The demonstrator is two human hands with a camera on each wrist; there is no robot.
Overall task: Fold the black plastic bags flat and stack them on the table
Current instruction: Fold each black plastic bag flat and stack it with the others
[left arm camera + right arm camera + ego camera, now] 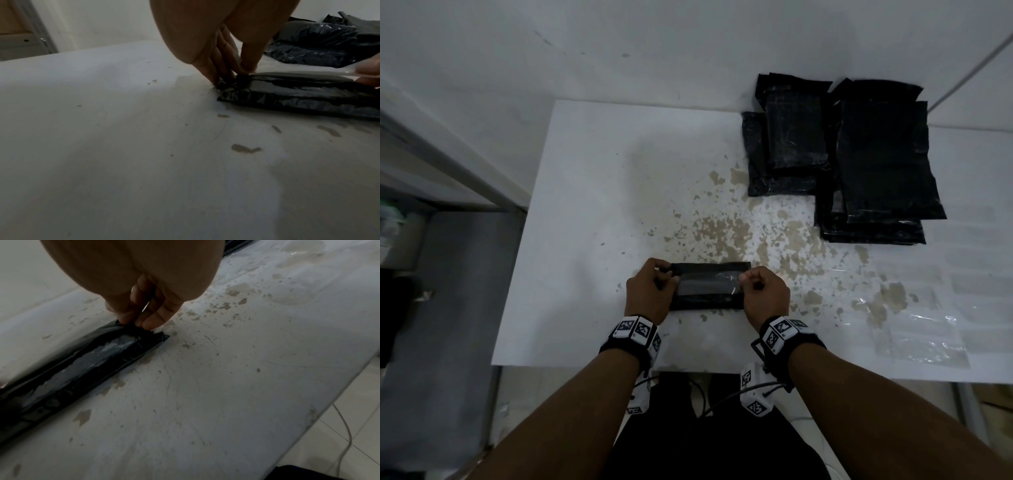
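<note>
A black plastic bag (709, 286) lies near the front edge of the white bench (592, 205), with the left hand (649, 291) pinching its left end and the right hand (765, 294) pinching its right end, each with thumb and fingertips. The film looks thin, light, limp and slick, so it will likely crease easily yet spring or slide open unless taken at the corners and pressed down. Stacks of folded bags (859, 154) sit at the far right.

no readable text, only coded square markers on wristbands (635, 329)
</note>
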